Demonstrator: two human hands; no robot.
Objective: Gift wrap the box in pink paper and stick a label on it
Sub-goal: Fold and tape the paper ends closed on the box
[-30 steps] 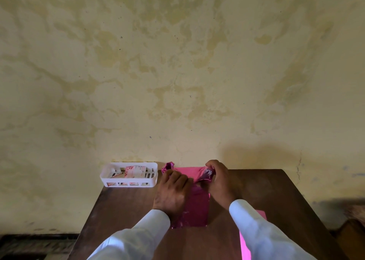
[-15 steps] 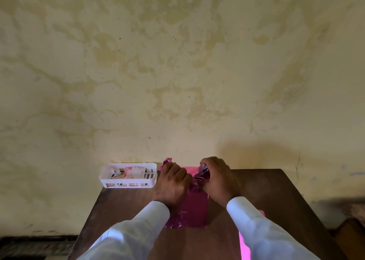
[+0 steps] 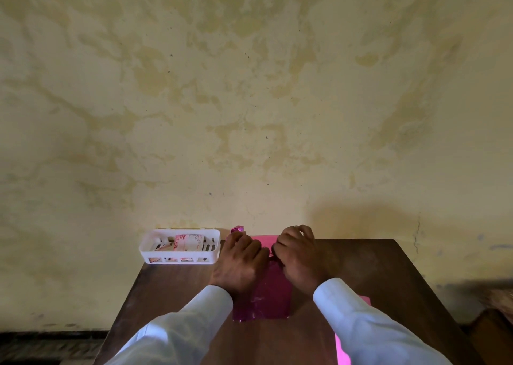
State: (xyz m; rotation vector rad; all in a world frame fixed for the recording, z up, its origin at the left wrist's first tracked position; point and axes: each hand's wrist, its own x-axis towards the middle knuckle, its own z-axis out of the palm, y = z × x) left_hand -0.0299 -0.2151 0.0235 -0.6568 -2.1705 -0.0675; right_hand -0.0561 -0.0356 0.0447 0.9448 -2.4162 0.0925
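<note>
Grip-wise, left hand (image 3: 240,262) spread flat on the glossy pink-wrapped rectangular box (image 3: 266,295), its long axis pointing away across the dark wooden surface (image 3: 361,267); right hand (image 3: 301,257) pinches the crumpled pink paper flap (image 3: 271,256) at the far end.

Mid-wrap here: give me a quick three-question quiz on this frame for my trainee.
1. True or false: the white basket sits on the table, left of the pink-wrapped box.
2. The left hand and right hand are both on: A) the basket B) the box C) bare table.
3. Fill in: a spare pink sheet shows beside the ____ sleeve.

Key: 1 true; 2 B; 3 right.
</note>
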